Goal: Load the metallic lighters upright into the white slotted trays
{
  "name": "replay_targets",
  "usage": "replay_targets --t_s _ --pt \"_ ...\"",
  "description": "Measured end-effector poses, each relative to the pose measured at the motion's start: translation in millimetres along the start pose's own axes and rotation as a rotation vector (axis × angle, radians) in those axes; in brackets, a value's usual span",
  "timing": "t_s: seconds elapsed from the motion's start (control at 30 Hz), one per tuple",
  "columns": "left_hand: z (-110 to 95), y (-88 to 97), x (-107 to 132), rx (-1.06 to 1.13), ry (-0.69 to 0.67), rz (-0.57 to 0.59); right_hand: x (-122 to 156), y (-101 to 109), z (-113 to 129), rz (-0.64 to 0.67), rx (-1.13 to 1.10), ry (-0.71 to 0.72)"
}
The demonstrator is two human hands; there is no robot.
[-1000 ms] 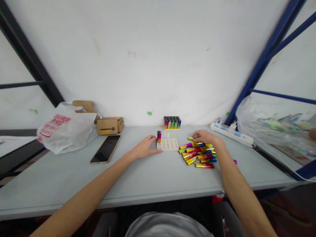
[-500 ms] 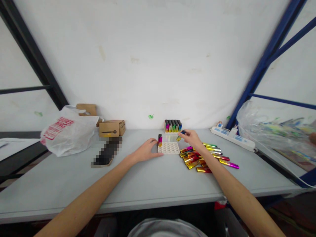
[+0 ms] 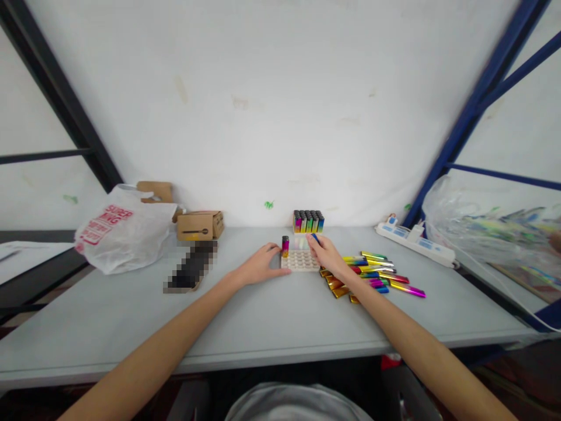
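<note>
A white tray with rows of holes [image 3: 301, 261] lies on the table before me. One purple-and-yellow lighter [image 3: 285, 248] with a dark top stands upright at its far left corner. My left hand [image 3: 262, 266] rests at the tray's left edge, thumb and fingers apart, steadying nothing that I can see gripped. Over the tray's far right part, my right hand [image 3: 326, 255] pinches a lighter with a blue end [image 3: 315, 238]; most of it is hidden by the fingers. Loose shiny lighters [image 3: 372, 273] lie in a pile beneath and around my right wrist.
Behind the tray, a full block of upright lighters [image 3: 308, 222] stands near the wall. To the left are a cardboard box [image 3: 200, 226], a pixelated dark object [image 3: 193, 268] and a white plastic bag [image 3: 125, 231]. A power strip [image 3: 416, 244] lies at the right.
My right hand has moved slightly left and closer over the tray with the lighter. My left hand and the standing lighter have kept their places.
</note>
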State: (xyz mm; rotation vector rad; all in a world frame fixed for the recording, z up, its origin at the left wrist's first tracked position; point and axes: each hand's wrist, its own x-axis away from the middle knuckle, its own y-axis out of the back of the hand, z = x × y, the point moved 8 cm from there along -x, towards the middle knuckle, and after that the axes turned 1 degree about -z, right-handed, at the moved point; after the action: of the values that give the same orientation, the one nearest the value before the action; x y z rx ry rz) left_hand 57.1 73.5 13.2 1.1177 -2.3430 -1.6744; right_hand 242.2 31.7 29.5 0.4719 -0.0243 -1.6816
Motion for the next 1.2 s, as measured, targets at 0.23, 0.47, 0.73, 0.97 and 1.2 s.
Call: replay_targets --t_s 0.23,0.47,0.73,0.97,1.2 --pt "-1 1.0 0 -0.005 0.001 -0.007 8 6 22 -0.179 0.287 0.159" --pt "-4 3.0 0 0.008 -0.009 -0.018 8 4 22 -0.171 0.344 0.196" --pt "-3 1.5 1 0.003 -0.01 -0.009 13 -7 31 -0.054 0.448 0.313" --pt "0 -0.5 0 -0.004 0.015 0.014 14 -17 33 0.036 0.576 0.377" --pt "-4 1.0 1 0.01 -0.005 0.015 14 -31 27 0.166 0.5 0.364"
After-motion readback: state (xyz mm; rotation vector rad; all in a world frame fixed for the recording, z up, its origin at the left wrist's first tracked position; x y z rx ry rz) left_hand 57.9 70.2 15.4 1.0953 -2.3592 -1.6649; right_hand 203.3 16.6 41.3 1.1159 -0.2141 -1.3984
